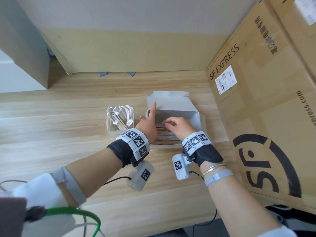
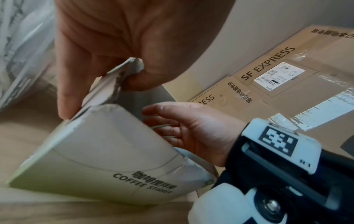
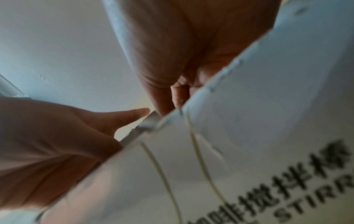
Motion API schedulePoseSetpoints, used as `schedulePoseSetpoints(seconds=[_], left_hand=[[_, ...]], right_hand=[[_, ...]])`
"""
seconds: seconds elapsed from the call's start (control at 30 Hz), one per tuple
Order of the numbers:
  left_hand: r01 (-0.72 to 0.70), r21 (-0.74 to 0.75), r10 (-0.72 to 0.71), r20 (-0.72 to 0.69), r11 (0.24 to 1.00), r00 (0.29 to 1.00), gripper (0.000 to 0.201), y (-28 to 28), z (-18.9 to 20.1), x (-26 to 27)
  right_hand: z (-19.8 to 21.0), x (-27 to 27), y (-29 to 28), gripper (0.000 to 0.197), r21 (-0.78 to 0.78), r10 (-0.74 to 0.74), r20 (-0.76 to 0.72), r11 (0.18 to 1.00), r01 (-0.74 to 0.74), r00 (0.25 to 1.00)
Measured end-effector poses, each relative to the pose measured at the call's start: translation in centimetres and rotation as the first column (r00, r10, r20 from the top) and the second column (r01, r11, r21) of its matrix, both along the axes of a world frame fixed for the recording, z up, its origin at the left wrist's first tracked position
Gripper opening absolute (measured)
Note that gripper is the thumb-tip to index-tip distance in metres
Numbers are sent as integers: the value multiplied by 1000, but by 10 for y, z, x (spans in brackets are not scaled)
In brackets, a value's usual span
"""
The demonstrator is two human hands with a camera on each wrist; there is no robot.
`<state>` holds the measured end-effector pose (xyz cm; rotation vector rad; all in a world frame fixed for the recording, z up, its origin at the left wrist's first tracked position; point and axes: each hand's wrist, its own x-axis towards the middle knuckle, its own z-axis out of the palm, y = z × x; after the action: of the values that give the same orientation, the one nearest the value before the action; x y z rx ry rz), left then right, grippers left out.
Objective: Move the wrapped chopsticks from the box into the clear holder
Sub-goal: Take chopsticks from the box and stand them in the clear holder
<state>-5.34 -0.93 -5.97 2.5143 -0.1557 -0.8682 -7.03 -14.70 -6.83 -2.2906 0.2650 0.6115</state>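
Observation:
A white coffee-stirrer box [image 1: 172, 101] [image 2: 95, 151] [image 3: 249, 136] stands open on the wooden table, its lid flap folded back. Wrapped chopsticks [image 1: 164, 134] lie stacked inside it. My left hand [image 1: 147, 127] [image 2: 114, 37] pinches the box's left wall between thumb and fingers, the index finger stretched up along the flap. My right hand [image 1: 179, 125] [image 2: 201, 128] reaches into the box, fingers curled around pale wrapped chopsticks; the fingertips are partly hidden by the wall. The clear holder [image 1: 109, 127] stands just left of the box and holds several wrapped chopsticks [image 1: 119, 117].
A large SF Express carton [image 1: 265, 100] stands close to the box's right side. Flat cardboard [image 1: 128, 52] leans against the wall behind. Bare wooden table [image 1: 68, 108] stretches to the left. Cables and a green loop [image 1: 77, 214] hang at the near edge.

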Motion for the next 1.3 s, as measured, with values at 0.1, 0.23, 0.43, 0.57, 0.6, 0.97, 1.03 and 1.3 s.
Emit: schedulePoseSetpoints(seconds=[0.1, 0.23, 0.43, 0.57, 0.6, 0.97, 1.03, 1.3], left_hand=[[-23, -19, 23, -1, 1000, 1000, 95, 1, -3, 1], [-146, -182, 150, 5, 972, 989, 95, 3, -6, -1], [-204, -415, 239, 34, 887, 970, 99, 6, -6, -7], [-202, -438, 252, 59, 876, 966, 100, 7, -10, -11], [-199, -444, 255, 70, 874, 964, 101, 7, -12, -12], [-172, -450, 253, 126, 876, 959, 100, 6, -16, -16], [-170, -451, 251, 127, 876, 960, 100, 6, -16, -17], [-170, -444, 248, 124, 880, 961, 100, 7, -16, -18]], right_hand=[[-2, -1, -2, 29, -14, 4, -17, 1000, -4, 1000], [-5, -1, -3, 41, -53, 13, 1, 999, -13, 1000], [-18, 0, -1, 48, -285, 57, -3, 957, -56, 998], [-22, -3, 2, 46, -431, 121, -79, 891, -144, 989], [-22, -3, 2, 46, -449, 143, -88, 878, -168, 986], [-23, -6, 11, 45, -581, 243, -98, 773, -254, 965], [-24, -7, 14, 42, -587, 246, -109, 766, -262, 963], [-29, -9, 13, 34, -563, 238, -142, 779, -276, 961]])
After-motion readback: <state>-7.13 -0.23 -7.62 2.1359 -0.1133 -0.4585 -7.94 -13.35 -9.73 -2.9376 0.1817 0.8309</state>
